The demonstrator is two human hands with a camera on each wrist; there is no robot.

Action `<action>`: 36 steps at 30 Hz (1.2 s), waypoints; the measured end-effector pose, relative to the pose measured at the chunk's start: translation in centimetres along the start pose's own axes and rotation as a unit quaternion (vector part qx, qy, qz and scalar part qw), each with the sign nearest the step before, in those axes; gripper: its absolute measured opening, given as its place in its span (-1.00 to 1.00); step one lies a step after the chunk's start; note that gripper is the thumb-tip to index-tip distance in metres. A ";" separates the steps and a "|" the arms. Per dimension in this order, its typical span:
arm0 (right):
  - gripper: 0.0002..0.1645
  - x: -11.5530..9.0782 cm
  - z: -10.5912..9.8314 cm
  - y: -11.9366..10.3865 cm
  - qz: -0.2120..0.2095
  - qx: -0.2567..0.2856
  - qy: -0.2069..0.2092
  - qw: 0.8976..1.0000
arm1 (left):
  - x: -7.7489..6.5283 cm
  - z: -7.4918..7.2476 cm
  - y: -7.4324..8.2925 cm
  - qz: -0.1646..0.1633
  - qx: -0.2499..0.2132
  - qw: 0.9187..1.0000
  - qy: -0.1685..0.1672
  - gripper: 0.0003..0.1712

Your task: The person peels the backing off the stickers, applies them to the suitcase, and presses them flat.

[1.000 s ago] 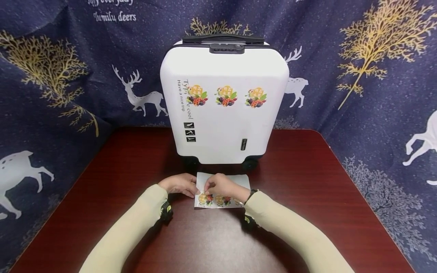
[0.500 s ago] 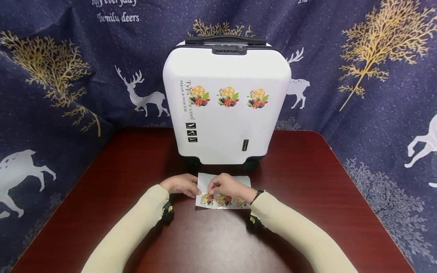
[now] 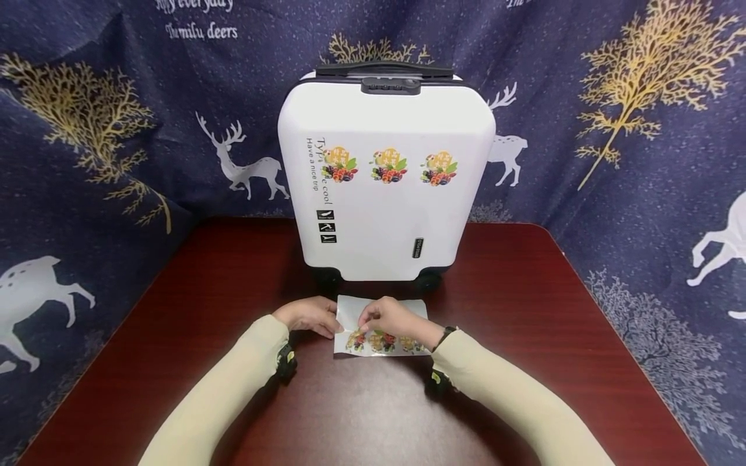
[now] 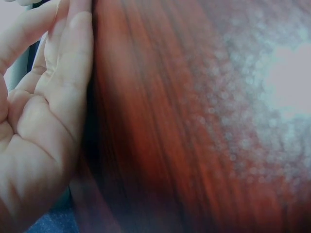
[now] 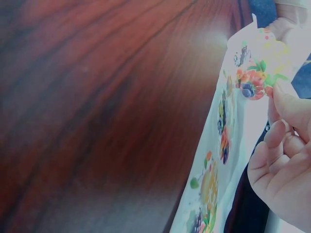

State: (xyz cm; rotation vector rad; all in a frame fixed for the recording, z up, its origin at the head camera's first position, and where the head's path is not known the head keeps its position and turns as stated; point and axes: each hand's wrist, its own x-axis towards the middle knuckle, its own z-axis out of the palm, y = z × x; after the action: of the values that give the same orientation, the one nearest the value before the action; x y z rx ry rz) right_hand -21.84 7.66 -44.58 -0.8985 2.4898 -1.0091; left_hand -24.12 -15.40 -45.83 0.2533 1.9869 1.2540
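Note:
A white sticker sheet (image 3: pixel 350 310) with a row of fruit prints lies on the table before the suitcase. At its left edge my left hand (image 3: pixel 311 316) holds it, thumb on top; the fingertips are cut off in the left wrist view. My right hand (image 3: pixel 390 317) pinches the edge of a fruit sticker (image 5: pixel 257 80) between thumb and forefinger. In the right wrist view this sticker stands up from the sheet, with more fruit prints beneath it. Whether it is fully free of the sheet I cannot tell.
Behind the sheet a white suitcase (image 3: pixel 379 220) stands upright on the dark red table (image 3: pixel 495 291). Three similar fruit stickers (image 3: pixel 388 166) sit in a row across its front. A blue cloth (image 3: pixel 233 77) with deer and trees hangs behind.
My right hand has shifted slightly right, drawing the pinched sticker's edge along with it. The left hand keeps its place at the sheet's left edge. The head view has shifted slightly.

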 end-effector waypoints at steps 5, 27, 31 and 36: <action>-0.86 -0.2 -0.1 0.2 -0.002 0.002 0.000 1.000 | 0.0 0.0 0.0 0.004 0.001 1.000 -0.001 -0.56; -0.86 -1.0 -1.0 0.9 0.036 0.067 0.023 0.997 | 0.0 0.0 0.0 0.002 0.000 1.000 0.002 -0.57; -0.83 -1.2 -1.2 0.8 0.055 0.103 0.035 0.992 | -0.1 -0.1 0.0 0.001 -0.008 1.000 0.001 -0.56; -0.81 -1.5 -1.5 0.6 0.055 0.108 0.049 0.991 | -0.6 -0.2 0.2 0.020 -0.009 1.000 -0.019 -0.59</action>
State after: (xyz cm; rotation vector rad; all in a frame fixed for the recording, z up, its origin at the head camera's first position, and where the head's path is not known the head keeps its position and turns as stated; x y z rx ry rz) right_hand -21.73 9.75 -43.85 -0.6526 2.4176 -1.2824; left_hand -23.91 -15.76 -45.37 0.3069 1.9447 1.2830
